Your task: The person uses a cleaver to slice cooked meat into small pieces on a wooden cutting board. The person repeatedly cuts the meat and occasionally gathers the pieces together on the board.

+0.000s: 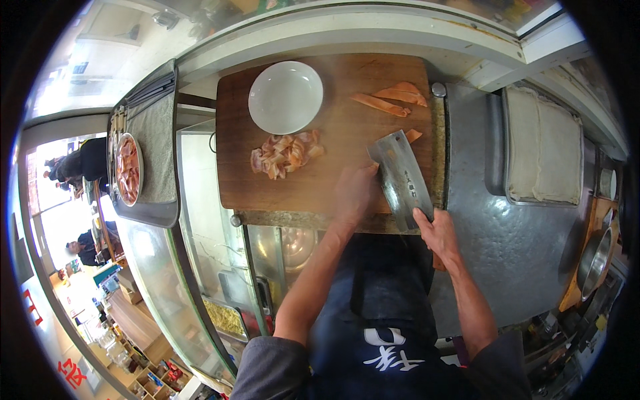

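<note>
My right hand (440, 232) grips a Chinese cleaver (402, 175), its broad blade slanting over the right part of a wooden cutting board (345, 145). Blurred, my left hand (352, 187) is close to the blade's left side, fingertips towards it; what lies under the fingers is unclear. Past the blade's far right corner pokes the end of a reddish meat piece (414, 135), the rest hidden. Farther back lie several longer meat strips (395, 100). A heap of thin meat slices (286, 154) rests on the left, just in front of a white bowl (286, 97).
Left of the board, a tray (167, 212) carries a cloth, chopsticks and a plate of meat slices (129, 170). A metal counter (500, 250) on the right holds a cloth-covered tray (545, 145) and a metal bowl (595, 265). Glass panels stand lower left; people are beyond.
</note>
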Demonstrator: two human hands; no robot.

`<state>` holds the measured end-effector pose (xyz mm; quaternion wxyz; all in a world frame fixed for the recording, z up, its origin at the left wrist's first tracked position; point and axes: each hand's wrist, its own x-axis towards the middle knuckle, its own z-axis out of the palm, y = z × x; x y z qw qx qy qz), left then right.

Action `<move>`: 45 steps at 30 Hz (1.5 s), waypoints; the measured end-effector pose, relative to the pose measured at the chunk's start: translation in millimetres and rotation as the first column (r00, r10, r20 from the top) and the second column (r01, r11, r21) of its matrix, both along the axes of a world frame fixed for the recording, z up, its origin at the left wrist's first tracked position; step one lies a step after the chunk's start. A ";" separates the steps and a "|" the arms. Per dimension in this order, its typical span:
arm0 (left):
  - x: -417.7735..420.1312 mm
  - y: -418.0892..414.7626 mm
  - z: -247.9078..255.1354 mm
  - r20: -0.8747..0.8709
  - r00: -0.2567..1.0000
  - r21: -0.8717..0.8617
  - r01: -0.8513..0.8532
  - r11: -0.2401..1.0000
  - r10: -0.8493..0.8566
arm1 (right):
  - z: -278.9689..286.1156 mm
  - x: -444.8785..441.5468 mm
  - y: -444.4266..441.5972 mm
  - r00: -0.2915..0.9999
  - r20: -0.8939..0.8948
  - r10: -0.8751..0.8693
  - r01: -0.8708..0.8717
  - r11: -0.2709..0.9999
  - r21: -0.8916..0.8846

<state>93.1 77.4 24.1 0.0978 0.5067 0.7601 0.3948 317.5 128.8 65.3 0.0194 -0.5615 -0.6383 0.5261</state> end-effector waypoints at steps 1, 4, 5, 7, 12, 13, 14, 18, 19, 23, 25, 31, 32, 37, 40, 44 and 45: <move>0.8 1.0 2.3 0.002 1.000 0.015 -0.005 1.000 0.005 | -0.2 -2.7 0.3 1.000 -0.002 0.003 -0.003 1.000 0.010; 2.4 3.0 2.4 0.044 0.999 0.004 0.013 1.000 -0.013 | -3.4 -14.6 1.9 1.000 0.010 -0.012 0.012 1.000 0.026; 3.4 3.5 1.6 0.065 0.998 -0.008 0.026 1.000 -0.026 | -8.5 -19.7 1.7 0.999 0.022 -0.026 0.026 0.999 0.029; 2.7 1.5 -6.6 0.032 0.999 0.032 0.042 0.999 -0.043 | -14.5 -26.5 -1.7 0.999 0.012 -0.030 0.029 0.997 0.076; -6.8 -1.8 0.7 -0.128 0.992 -0.057 -0.007 0.998 -0.001 | -11.7 -12.5 -11.6 0.999 -0.028 -0.017 0.024 0.968 0.249; -12.8 -1.0 13.2 -0.172 0.985 -0.064 -0.015 0.998 0.004 | -7.5 -7.1 -9.9 0.998 -0.030 -0.059 0.064 0.980 0.190; -18.6 -0.1 20.9 -0.207 0.978 -0.027 -0.028 0.999 0.022 | -0.3 -1.2 -7.0 0.994 -0.029 -0.101 0.104 0.986 0.130; -34.6 3.2 34.3 -0.273 0.949 0.225 -0.099 0.969 0.161 | 11.0 12.9 8.0 0.983 -0.063 -0.172 0.168 0.983 -0.068; -28.8 0.5 30.5 -0.255 0.961 0.144 -0.076 0.987 0.111 | 14.0 13.8 11.0 0.984 -0.050 -0.168 0.161 0.980 -0.120; 14.2 -7.4 14.6 0.000 1.000 0.058 0.002 0.998 -0.002 | 8.8 19.5 10.5 0.991 -0.079 -0.113 0.111 0.994 -0.021; 29.6 -3.0 2.6 0.103 0.995 0.101 0.004 0.995 -0.014 | 10.8 21.0 11.1 0.990 -0.046 -0.135 0.133 0.990 -0.053; 32.9 9.7 -7.4 0.039 0.999 0.082 -0.008 0.997 0.005 | 6.1 27.2 11.7 0.986 -0.047 -0.163 0.159 0.984 -0.081; 29.7 10.7 -9.1 0.020 1.000 0.089 -0.006 0.996 0.004 | 6.4 26.9 11.6 0.984 -0.056 -0.167 0.163 0.984 -0.076; 14.6 13.1 -13.0 -0.014 1.000 0.133 0.024 0.991 -0.022 | 14.6 21.0 13.4 0.992 0.042 -0.120 0.124 0.988 -0.097; 15.5 10.7 -9.7 0.138 0.990 0.056 -0.023 0.998 0.015 | 7.9 24.5 10.0 0.996 0.037 -0.086 0.087 0.996 -0.022; 15.1 16.1 1.3 0.022 1.000 -0.020 0.007 1.000 -0.007 | -3.2 32.0 5.3 0.997 0.033 -0.068 0.069 0.998 0.000; 16.1 18.3 1.4 0.043 0.999 0.002 -0.017 1.000 0.017 | -3.1 31.6 5.0 0.997 0.028 -0.067 0.067 0.998 0.016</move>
